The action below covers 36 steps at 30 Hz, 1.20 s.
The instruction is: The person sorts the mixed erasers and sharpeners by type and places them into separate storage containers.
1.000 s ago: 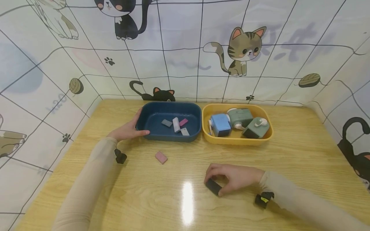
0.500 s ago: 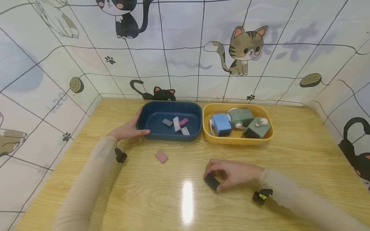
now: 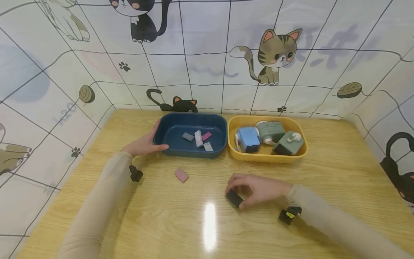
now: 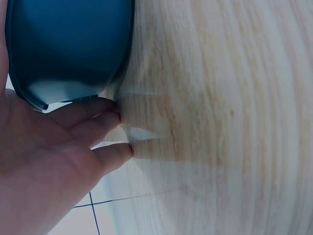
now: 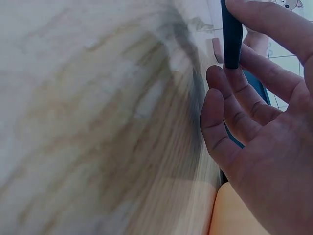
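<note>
At the left end of a blue bin, my left hand holds it, thumb along the front wall and fingers round the end. The left wrist view has those fingers beside the bin's wall, tips down by the tabletop. My right hand pinches a small black block between thumb and fingertips, low over the table. In the right wrist view the block stands between the thumb and the fingers, its upper end cut off. A flat pink block lies on the table between the hands.
Inside the blue bin are a grey block, a white block, a magenta block and a pale flat piece. Right beside it, a yellow bin holds a blue boxy object and two green ones. A cat-patterned wall covering closes the back.
My right hand has moved away from me and slightly left, with the black block in its fingers. The left hand stays on the blue bin.
</note>
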Available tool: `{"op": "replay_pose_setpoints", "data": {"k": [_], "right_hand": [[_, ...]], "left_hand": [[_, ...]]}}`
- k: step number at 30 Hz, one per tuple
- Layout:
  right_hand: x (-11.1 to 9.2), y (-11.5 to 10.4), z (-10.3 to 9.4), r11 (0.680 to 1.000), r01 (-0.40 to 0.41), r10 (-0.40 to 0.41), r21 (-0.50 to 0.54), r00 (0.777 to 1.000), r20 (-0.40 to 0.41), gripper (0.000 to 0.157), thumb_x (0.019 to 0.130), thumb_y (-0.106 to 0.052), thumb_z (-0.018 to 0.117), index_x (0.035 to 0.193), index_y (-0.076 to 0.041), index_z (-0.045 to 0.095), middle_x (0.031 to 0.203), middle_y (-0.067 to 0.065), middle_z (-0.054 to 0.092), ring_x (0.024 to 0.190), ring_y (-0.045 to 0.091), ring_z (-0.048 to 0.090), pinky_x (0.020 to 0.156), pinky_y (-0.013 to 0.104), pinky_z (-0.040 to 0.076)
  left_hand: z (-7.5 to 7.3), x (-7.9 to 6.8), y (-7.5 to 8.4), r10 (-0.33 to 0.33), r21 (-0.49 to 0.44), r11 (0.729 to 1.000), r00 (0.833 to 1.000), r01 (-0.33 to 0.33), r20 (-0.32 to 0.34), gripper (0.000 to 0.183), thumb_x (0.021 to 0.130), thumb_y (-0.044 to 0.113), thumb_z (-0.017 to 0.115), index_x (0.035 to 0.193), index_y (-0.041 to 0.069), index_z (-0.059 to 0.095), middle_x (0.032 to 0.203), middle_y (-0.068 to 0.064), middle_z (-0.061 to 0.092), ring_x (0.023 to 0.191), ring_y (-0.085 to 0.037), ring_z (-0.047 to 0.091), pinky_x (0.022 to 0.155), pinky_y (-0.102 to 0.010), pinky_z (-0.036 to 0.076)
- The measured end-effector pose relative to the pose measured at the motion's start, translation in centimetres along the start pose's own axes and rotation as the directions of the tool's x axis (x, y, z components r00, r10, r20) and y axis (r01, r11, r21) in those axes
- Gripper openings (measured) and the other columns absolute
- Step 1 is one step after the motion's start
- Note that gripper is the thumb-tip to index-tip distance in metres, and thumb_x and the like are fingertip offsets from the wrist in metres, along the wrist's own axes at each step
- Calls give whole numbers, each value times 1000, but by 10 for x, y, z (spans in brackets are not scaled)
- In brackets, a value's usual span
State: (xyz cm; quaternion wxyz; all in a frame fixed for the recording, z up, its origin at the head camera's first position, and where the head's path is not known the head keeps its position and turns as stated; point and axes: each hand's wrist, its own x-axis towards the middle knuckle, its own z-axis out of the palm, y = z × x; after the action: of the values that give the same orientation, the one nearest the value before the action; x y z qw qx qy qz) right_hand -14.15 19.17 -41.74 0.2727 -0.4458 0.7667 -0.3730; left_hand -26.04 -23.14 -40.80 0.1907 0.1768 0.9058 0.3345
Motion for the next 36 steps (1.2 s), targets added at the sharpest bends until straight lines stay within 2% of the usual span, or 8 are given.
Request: {"op": "replay_pose_setpoints", "data": {"k": [5,12,16,27,36], "right_hand": [[4,-1,-4,1000,-3,3,-9,1000,-7,49,79,-22,79,125,-20,62,120,-10,52,103,17,53,89,33,45],[10,-2,-10,1000,16,-16,-21,1000,-19,47,81,-23,79,125,-17,62,116,-8,53,97,19,54,79,32,47],[14,-3,-14,999,34,-35,-32,999,-28,46,82,-22,78,124,-16,62,116,-7,54,95,19,55,76,30,48],[27,-11,-22,997,65,-66,-34,997,-31,47,81,-17,80,124,-12,62,117,-4,54,94,19,57,77,31,51],[41,-16,-26,999,38,-39,-34,999,-34,47,81,-18,80,124,-17,62,117,-6,53,97,20,57,79,32,51]], "left_hand": [[0,0,4,11,-8,1000,1000,-11,-1,111,88,46,68,152,23,-20,160,-13,-10,142,-42,9,110,-57,18],[0,2,2,10,-2,1000,1000,-10,2,112,88,47,68,151,27,-22,160,-9,-13,143,-38,9,111,-55,18],[0,3,0,12,-9,1000,1000,-12,-2,113,87,48,69,152,26,-20,160,-8,-12,143,-38,9,110,-55,19],[0,1,1,17,9,1000,1000,-17,-8,111,88,45,68,153,22,-19,160,-13,-10,142,-41,10,110,-57,18],[-1,-2,5,14,-1,1000,1000,-14,-3,110,89,42,68,153,22,-19,160,-14,-9,142,-42,10,110,-57,18]]}}
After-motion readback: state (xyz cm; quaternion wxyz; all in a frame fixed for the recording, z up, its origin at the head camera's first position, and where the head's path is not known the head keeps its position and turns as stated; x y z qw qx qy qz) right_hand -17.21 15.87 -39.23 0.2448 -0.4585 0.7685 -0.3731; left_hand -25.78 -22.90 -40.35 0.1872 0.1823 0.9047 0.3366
